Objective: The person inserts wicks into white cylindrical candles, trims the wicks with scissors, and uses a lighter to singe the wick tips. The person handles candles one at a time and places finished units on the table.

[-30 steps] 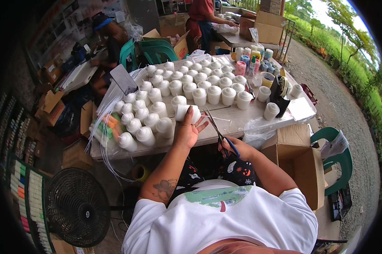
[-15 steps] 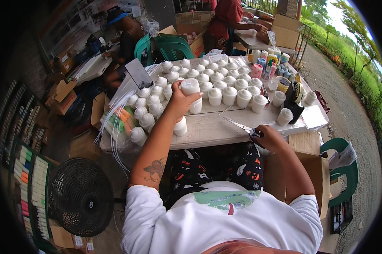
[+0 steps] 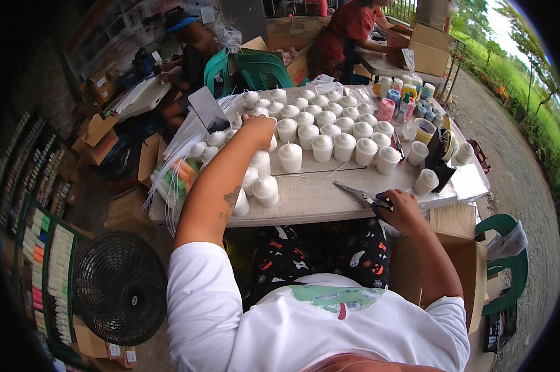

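My left hand [image 3: 259, 130] reaches over the left part of a large group of white candles [image 3: 322, 147], cup-shaped with wicks on top. Its fingers curl down among them, and what they grip is hidden. One candle [image 3: 290, 158] stands at the front of the group, and another [image 3: 266, 191] sits beside my left forearm near the table edge. In my right hand [image 3: 400, 209] are scissors [image 3: 353, 190] with dark handles, held low over the front edge, blades pointing left and slightly apart.
A phone [image 3: 207, 110] leans upright behind long white wicks [image 3: 179, 137] on the left. To the right stand a black tape dispenser [image 3: 440, 158], coloured candles [image 3: 386, 110] and an open carton [image 3: 457, 248]. A black fan [image 3: 120, 288] is at lower left. Two people work beyond the table.
My left hand has moved away and left from the middle front, where it held up a white candle. My right hand still holds the scissors, almost in place.
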A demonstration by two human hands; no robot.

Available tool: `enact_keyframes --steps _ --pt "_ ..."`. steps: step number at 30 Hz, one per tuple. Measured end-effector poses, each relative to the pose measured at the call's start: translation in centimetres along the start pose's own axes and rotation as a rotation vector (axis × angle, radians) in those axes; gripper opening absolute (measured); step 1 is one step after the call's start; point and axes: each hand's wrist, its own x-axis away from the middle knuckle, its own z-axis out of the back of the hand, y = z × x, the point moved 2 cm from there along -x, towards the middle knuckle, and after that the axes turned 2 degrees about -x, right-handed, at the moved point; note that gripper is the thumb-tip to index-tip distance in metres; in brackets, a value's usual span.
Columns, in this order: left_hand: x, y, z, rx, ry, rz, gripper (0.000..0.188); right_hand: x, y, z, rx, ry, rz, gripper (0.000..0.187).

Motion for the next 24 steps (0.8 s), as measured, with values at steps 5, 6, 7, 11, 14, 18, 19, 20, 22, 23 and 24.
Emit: enact_keyframes --steps 5,6,7,11,14,18,19,20,22,23,24 --pt "-0.8 1.9 -2.4 -0.082 -0.09 0.066 0.053 -0.8 -0.6 0.0 0.07 0.086 0.007 0.035" --pt "-0.4 1.6 -2.4 0.062 0.021 0.033 0.05 -0.8 -0.3 -0.1 0.092 0.079 -0.01 0.036" --pt "1.0 1.6 -1.0 0.206 0.127 -0.005 0.046 -0.7 0.8 -0.7 0.098 0.119 0.008 0.039" --pt "10.7 -4.8 3.5 0.447 0.565 -0.091 0.033 -0.4 3.5 -2.6 0.158 0.27 0.113 0.047" --pt "15.8 -14.8 1.5 0.481 0.572 0.339 0.022 -0.4 1.9 -2.7 0.139 0.306 0.146 0.048" --pt "18.1 -23.7 -7.2 0.439 0.415 0.607 0.033 -0.4 -2.0 -1.8 0.055 0.278 0.181 0.046" --pt "17.6 -24.3 -9.5 0.465 0.392 0.581 0.035 -0.3 -2.7 -1.7 0.035 0.272 0.188 0.046" --pt "16.6 -24.9 -12.0 0.502 0.443 0.615 0.035 -0.4 -3.1 -2.0 0.026 0.259 0.216 0.046" --pt "15.8 -24.4 -14.4 0.583 0.493 0.589 0.035 -0.3 -4.8 -2.2 0.003 0.218 0.258 0.047" --pt "15.3 -24.3 -14.0 0.556 0.463 0.614 0.034 -0.1 -5.5 -2.1 -0.003 0.197 0.278 0.047" --pt "14.8 -24.2 -13.6 0.528 0.432 0.639 0.033 0.0 -5.9 -2.2 -0.006 0.194 0.302 0.047"
